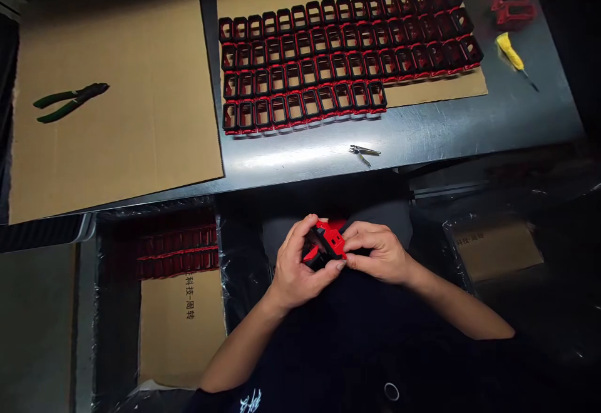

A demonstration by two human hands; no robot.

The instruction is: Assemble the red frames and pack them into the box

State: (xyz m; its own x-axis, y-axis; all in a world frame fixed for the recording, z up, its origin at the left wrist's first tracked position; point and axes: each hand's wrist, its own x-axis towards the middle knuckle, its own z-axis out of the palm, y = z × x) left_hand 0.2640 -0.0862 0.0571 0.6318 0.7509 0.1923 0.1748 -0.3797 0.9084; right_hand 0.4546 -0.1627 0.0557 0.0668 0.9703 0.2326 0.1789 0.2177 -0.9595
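Above my lap, in front of the table edge, I hold a red and black plastic housing (332,239) in both hands. My left hand (300,269) wraps round its left side, thumb below and fingers on top. The fingers of my right hand (375,250) pinch the red part at its right edge; the fingertips partly cover it. Rows of similar black-rimmed red housings (310,104) stand on cardboard on the table beyond my hands. Small nippers (362,151) lie on the bare metal near the table's front edge.
Green-handled pliers (70,101) rest on a cardboard sheet (141,150) at the left. A yellow-handled screwdriver (511,53) and red housings (514,11) lie at the far right. Below left, a plastic-lined box holds cardboard (178,338) and red parts (178,255). Another cardboard piece (498,250) is at right.
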